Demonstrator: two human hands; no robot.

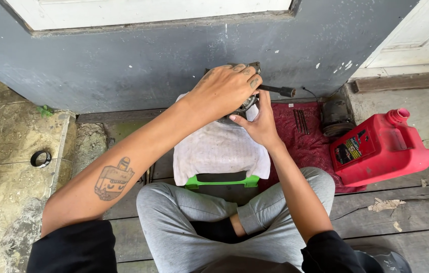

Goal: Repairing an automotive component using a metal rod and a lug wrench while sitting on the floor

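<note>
Seated worker's left hand (227, 88) is pressing down, fingers closed, on a round metal machine part (245, 103) resting on a white cloth (217, 149) over a green stool (222, 182). The right hand (260, 124) is steadying its edge beside a black-handled tool (277, 90). Judged best practice: firm downward pressure, tool kept square.

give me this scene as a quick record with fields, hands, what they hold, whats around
left hand: left hand laid over the top of a round metal part, fingers curled on it
right hand: right hand gripping the part's near side from below
tool: dark tool handle sticking out to the right of the part
support: white cloth draped over a green stool
right side: red jug, red mat with thin metal rods, dark cylindrical part
left side: black ring on the stone floor
posture: seated cross-legged, grey trousers
</note>
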